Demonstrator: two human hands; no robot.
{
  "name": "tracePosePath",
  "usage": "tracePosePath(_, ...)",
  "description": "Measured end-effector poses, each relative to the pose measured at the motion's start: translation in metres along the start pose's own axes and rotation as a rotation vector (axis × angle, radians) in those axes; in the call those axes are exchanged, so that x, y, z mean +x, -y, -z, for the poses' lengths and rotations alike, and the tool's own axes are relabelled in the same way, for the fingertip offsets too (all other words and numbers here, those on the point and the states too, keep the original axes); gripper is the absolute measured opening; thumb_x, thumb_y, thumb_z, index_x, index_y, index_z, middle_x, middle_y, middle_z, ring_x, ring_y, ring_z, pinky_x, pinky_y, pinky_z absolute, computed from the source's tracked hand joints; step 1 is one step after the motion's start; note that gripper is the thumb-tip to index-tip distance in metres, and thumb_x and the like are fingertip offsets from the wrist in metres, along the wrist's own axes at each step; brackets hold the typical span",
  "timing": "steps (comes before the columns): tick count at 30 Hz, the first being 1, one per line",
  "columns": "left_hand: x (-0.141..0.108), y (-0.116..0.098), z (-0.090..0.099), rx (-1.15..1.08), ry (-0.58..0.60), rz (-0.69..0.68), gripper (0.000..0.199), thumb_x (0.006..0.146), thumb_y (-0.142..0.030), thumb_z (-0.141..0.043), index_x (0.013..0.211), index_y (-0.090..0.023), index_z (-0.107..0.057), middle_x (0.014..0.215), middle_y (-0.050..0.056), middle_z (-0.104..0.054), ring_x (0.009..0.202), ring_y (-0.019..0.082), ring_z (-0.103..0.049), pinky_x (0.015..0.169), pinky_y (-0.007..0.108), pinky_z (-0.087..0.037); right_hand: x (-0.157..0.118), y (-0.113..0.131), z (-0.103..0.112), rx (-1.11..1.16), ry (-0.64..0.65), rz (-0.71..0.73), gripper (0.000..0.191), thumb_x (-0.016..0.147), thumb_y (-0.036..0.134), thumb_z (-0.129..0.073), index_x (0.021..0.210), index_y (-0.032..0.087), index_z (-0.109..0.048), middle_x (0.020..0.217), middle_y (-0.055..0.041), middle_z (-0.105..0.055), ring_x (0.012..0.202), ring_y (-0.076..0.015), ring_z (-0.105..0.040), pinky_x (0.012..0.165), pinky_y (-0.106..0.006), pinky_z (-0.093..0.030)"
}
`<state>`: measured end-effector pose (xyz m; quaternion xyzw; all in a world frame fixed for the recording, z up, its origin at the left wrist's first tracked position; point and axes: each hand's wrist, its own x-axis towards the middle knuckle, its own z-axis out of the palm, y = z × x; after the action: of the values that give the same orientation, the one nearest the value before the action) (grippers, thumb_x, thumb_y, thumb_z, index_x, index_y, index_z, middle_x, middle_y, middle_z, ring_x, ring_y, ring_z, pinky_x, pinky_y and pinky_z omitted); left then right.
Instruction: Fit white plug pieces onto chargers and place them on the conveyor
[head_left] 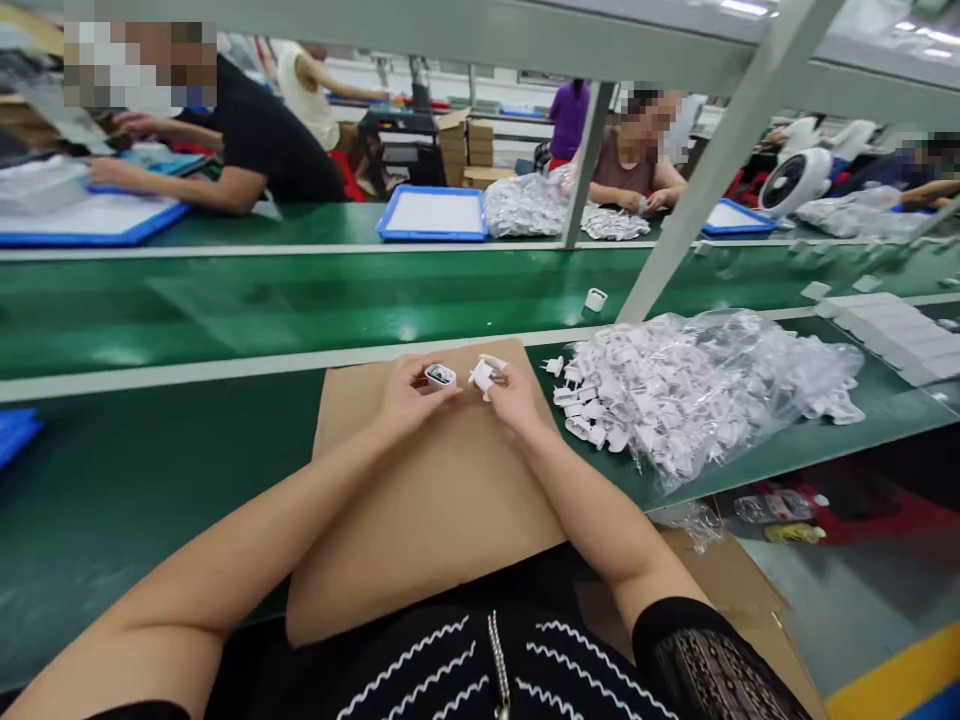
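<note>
Above a sheet of brown cardboard (450,490), my two hands are close together but apart. My left hand (409,395) is closed around a white charger housing (440,375); its open end faces up and shows dark and green parts inside. In my right hand (514,395) is a white plug cover (482,376) with pins, pinched between the fingers. To the right of that hand, a heap of similar white plug covers (645,380) spills from a clear plastic bag (757,370).
A green conveyor belt (300,305) runs across, carrying a white housing (595,299). A slanted metal post (697,190) rises at right, near stacked white pieces (892,330). Co-workers sit across the belt beside a blue-rimmed tray (433,213). A blue tray corner (16,432) shows at left.
</note>
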<state>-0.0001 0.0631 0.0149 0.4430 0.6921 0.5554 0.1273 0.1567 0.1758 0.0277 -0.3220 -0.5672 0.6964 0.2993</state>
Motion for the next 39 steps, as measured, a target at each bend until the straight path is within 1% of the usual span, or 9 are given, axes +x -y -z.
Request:
tracePosePath(5,-0.051,-0.003,0.006,0.169,0.027,0.009,0.053,0.073,-0.056,-0.088,0.11,-0.021,-0.073,0.11,0.007,-0.063,0.1,0.027,-0.066,0.094,0.044,-0.058,-0.004,0.002,-0.002,0.202,0.184,-0.124,0.047,0.072,0.009,-0.072,0.117,0.023,-0.071,0.094,0.0004,-0.078,0.076,-0.0116,-0.069,0.074,-0.024,-0.056)
tracePosePath(9,-0.048,0.005,0.015,-0.038,0.152,0.062,0.091,0.061,-0.055,-0.095,0.138,-0.022,-0.06,0.126,0.011,-0.064,0.113,0.03,-0.066,0.099,0.046,-0.056,-0.002,-0.001,0.002,0.169,0.156,-0.097,0.042,0.066,0.011,-0.077,0.106,0.022,-0.07,0.094,-0.0001,-0.078,0.077,-0.0117,-0.068,0.071,-0.022,-0.052)
tracePosePath(13,-0.038,0.01,0.025,-0.088,0.366,0.039,0.055,0.075,-0.057,-0.084,0.114,-0.019,-0.072,0.116,0.011,-0.072,0.107,0.029,-0.068,0.098,0.045,-0.055,0.001,-0.002,0.001,0.007,0.171,-0.016,0.032,0.071,0.023,-0.078,0.102,0.021,-0.072,0.096,-0.0018,-0.077,0.082,-0.0139,-0.067,0.072,-0.024,-0.05)
tracePosePath(15,-0.037,0.008,0.026,-0.06,0.35,0.029,0.045,0.079,-0.057,-0.08,0.103,-0.019,-0.074,0.107,0.009,-0.073,0.1,0.028,-0.068,0.093,0.044,-0.055,-0.004,0.0,-0.002,-0.116,0.167,0.056,0.029,0.077,0.029,-0.076,0.105,0.022,-0.073,0.098,-0.0028,-0.076,0.082,-0.0146,-0.066,0.069,-0.025,-0.05)
tracePosePath(18,-0.038,0.004,0.023,-0.053,0.3,0.023,0.052,0.075,-0.057,-0.084,0.11,-0.02,-0.074,0.109,0.009,-0.074,0.102,0.029,-0.068,0.092,0.042,-0.054,-0.019,0.007,-0.008,-0.409,0.156,0.285,0.028,0.09,0.035,-0.068,0.115,0.024,-0.073,0.109,-0.0053,-0.073,0.09,-0.0177,-0.066,0.075,-0.03,-0.053)
tracePosePath(21,-0.039,0.002,0.021,-0.094,0.302,0.05,0.051,0.076,-0.058,-0.083,0.109,-0.02,-0.075,0.104,0.008,-0.074,0.097,0.028,-0.069,0.087,0.039,-0.054,-0.035,0.014,-0.012,-0.8,0.225,0.609,0.029,0.097,0.023,-0.058,0.122,0.025,-0.072,0.111,-0.0081,-0.069,0.103,-0.0221,-0.063,0.093,-0.037,-0.053)
tracePosePath(24,-0.038,0.002,0.021,-0.113,0.309,0.049,0.044,0.079,-0.057,-0.079,0.099,-0.019,-0.076,0.096,0.007,-0.074,0.089,0.026,-0.068,0.08,0.037,-0.052,-0.043,0.015,-0.017,-1.087,0.294,0.748,0.041,0.093,0.009,-0.053,0.128,0.023,-0.07,0.107,-0.0102,-0.065,0.104,-0.0254,-0.059,0.094,-0.04,-0.051)
tracePosePath(29,-0.035,0.003,0.023,-0.102,0.305,0.032,0.039,0.077,-0.055,-0.078,0.091,-0.018,-0.074,0.089,0.005,-0.071,0.084,0.024,-0.065,0.074,0.034,-0.049,-0.04,0.016,-0.026,-1.235,0.325,0.746,0.048,0.086,0.002,-0.05,0.126,0.021,-0.069,0.105,-0.0101,-0.063,0.098,-0.0265,-0.054,0.086,-0.039,-0.048)
tracePosePath(39,-0.033,0.002,0.024,-0.135,0.318,0.09,0.042,0.071,-0.057,-0.082,0.086,-0.018,-0.074,0.09,0.006,-0.073,0.091,0.028,-0.067,0.077,0.036,-0.05,-0.035,0.029,-0.031,-1.279,0.415,0.687,0.041,0.08,-0.003,-0.048,0.107,0.019,-0.069,0.102,-0.0092,-0.063,0.098,-0.0252,-0.055,0.085,-0.035,-0.047)
